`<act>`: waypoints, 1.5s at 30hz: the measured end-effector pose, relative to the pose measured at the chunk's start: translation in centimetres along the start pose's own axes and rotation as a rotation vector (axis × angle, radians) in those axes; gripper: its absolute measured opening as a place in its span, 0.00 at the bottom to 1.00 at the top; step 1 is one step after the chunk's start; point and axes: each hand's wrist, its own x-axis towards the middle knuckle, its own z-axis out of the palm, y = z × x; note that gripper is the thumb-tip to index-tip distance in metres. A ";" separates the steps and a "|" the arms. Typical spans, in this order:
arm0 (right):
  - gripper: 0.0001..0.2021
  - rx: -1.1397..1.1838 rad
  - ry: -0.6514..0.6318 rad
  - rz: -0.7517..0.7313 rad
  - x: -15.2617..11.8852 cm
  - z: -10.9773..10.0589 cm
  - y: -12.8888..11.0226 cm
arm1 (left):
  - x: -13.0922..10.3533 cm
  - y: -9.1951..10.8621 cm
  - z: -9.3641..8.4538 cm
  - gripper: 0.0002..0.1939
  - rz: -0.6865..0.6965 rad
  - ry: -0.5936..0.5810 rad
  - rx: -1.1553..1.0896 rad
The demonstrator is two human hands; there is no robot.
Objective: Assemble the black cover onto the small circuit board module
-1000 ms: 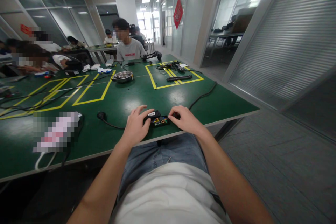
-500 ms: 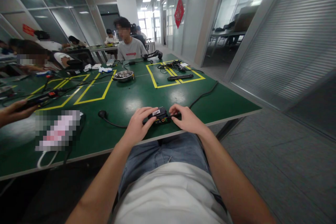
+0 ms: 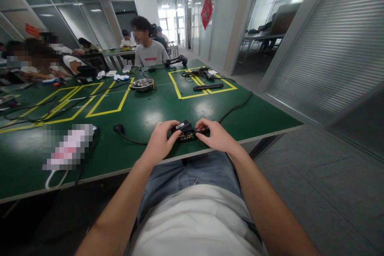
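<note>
A black adapter-like box in two parts lies at the front edge of the green table (image 3: 264, 122). Its ribbed cover (image 3: 183, 125) with a white label is tilted above the lower part (image 3: 188, 136), where small electronic parts show. My left hand (image 3: 160, 140) grips the cover from the left, thumb in front and fingers behind. At the box's right end, my right hand (image 3: 213, 134) is closed with thumb and fingers around the black cord (image 3: 237, 106) where it enters the box. Another cord with a black plug (image 3: 119, 129) runs out to the left.
A pink-white pouch-like item (image 3: 70, 148), blurred out, lies left. Further back are a metal bowl (image 3: 143, 85), a black bar (image 3: 208, 87), tangled cables (image 3: 199, 73) and yellow tape outlines (image 3: 105, 114). A person in a grey shirt (image 3: 150, 54) sits across.
The cover has tilted from nearly flat, showing more of the electronics under it. Another person's hand with a black device at the left has gone from view.
</note>
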 end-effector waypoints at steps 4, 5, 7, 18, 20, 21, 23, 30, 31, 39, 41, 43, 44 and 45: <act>0.02 -0.038 -0.020 -0.015 0.1 0.0 0.6 | 0.8 -0.3 0.8 0.05 -0.177 0.019 0.118; 0.02 -0.037 -0.029 -0.020 0.2 0.0 0.7 | 0.8 -0.3 1.0 0.05 -0.173 -0.012 0.122; 0.03 -0.033 -0.030 -0.027 0.2 0.1 1.0 | 0.8 -0.2 1.1 0.07 -0.124 -0.005 0.107; 0.04 0.002 -0.010 0.027 0.2 0.0 0.8 | -0.4 1.0 0.4 0.06 -0.068 -0.105 0.139; 0.05 -0.005 0.004 0.014 0.1 0.1 0.7 | -0.4 0.9 0.4 0.08 -0.048 -0.059 0.114; 0.05 -0.005 0.013 0.006 0.0 0.1 0.7 | -0.3 0.8 0.4 0.09 -0.043 -0.030 0.100; 0.06 0.006 0.034 -0.009 0.0 0.1 0.6 | -0.3 0.7 0.4 0.10 -0.047 0.002 0.084; 0.08 -0.050 0.014 -0.025 0.1 -0.1 0.7 | -0.3 0.7 0.4 0.09 -0.034 -0.055 0.184; 0.08 -0.081 0.016 -0.035 0.1 -0.2 0.7 | -0.3 0.7 0.4 0.07 -0.012 -0.041 0.192; 0.06 -0.117 0.009 -0.038 0.3 -0.1 0.9 | 0.9 0.6 0.8 0.14 -0.219 -0.079 0.168; 0.06 -0.096 0.005 -0.036 0.1 0.0 1.0 | 1.1 0.5 0.8 0.12 -0.273 -0.061 0.142; 0.08 -0.076 0.000 -0.033 -0.1 0.1 1.1 | 1.1 0.5 0.7 0.11 -0.298 -0.049 0.129; 0.08 -0.064 -0.005 -0.029 -0.1 0.0 1.2 | 1.1 0.5 0.7 0.11 -0.298 -0.046 0.128; 0.08 -0.056 -0.009 -0.023 -0.1 -0.1 1.3 | 1.1 0.6 0.6 0.11 -0.299 -0.043 0.126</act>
